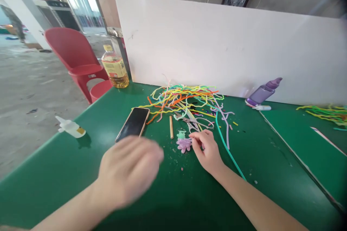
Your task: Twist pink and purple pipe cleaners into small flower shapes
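Observation:
My right hand [207,149] is at the middle of the green table, thumb and index finger pinched at the right edge of a purple fuzzy flower-shaped piece [184,145]. A small mint-green fuzzy piece [181,134] adjoins it on the far side. Just beyond my fingers lie scissors [192,125] with pale handles, partly under pipe cleaners. My left hand [130,173] is raised over the table, nearer to me than the phone [134,122], and holds nothing that I can see. Motion blurs its fingers. A short wooden stick [171,127] lies left of the mint piece.
Many coloured pipe cleaners [184,97] are heaped before a white board [217,47]. A glue bottle [72,128] lies near the left edge, with an oil bottle [115,68] farther back. At right are a purple bottle [261,94], a small white tube [262,108] and more pipe cleaners [325,113].

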